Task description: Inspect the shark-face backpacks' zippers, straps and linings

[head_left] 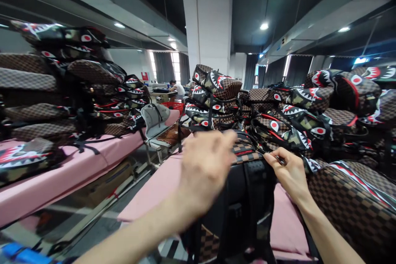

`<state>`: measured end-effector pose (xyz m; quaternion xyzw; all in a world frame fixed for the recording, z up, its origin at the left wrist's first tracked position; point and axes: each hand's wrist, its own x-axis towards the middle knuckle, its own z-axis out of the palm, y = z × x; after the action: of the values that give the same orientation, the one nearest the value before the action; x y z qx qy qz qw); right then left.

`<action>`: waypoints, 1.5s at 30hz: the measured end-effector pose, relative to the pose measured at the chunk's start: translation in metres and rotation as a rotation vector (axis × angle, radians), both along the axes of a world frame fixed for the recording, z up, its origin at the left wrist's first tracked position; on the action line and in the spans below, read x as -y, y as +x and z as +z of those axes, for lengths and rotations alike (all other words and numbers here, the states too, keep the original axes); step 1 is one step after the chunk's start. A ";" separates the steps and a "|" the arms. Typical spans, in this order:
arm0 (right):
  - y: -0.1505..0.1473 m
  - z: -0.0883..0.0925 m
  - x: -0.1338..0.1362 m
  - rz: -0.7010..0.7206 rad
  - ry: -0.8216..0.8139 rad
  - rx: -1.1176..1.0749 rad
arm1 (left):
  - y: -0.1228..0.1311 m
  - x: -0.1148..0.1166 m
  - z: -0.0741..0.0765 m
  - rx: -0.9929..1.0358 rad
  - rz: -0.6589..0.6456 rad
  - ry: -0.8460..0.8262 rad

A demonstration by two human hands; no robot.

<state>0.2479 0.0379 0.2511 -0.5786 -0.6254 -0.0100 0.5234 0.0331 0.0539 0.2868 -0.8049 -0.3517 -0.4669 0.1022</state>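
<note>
Directly before me stands a backpack [247, 210] with its black back panel and straps facing me. Its top is brown-and-black checkered, with a red-edged zipper opening. My right hand [287, 171] is closed in a pinch at the right end of that top, on the backpack's edge beside the zipper; the exact part between the fingers is hidden. Over the left side of the backpack's top is my left hand [206, 169], smeared by motion. Its fingers are too blurred to show whether they grip anything.
Piled checkered backpacks with shark faces [213, 95] stand behind, with more to the right [355, 189] and on the left table [89, 74]. The pink table [157, 198] lies under my work. A grey chair [154, 119] stands in the aisle; a person [178, 89] sits far back.
</note>
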 end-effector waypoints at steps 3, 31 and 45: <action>0.005 0.001 0.002 0.005 0.005 0.045 | 0.026 0.020 -0.021 -0.339 0.105 0.190; -0.033 0.053 -0.011 0.623 -0.044 0.201 | -0.013 0.034 -0.019 -0.431 0.130 -0.265; -0.092 0.056 -0.064 0.853 -0.383 0.345 | -0.014 0.054 -0.033 -0.412 0.005 -0.265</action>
<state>0.1555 0.1022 0.3072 -0.3470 -0.8744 0.2243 0.2544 0.0191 -0.0002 0.2538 -0.8886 -0.3836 -0.2423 0.0666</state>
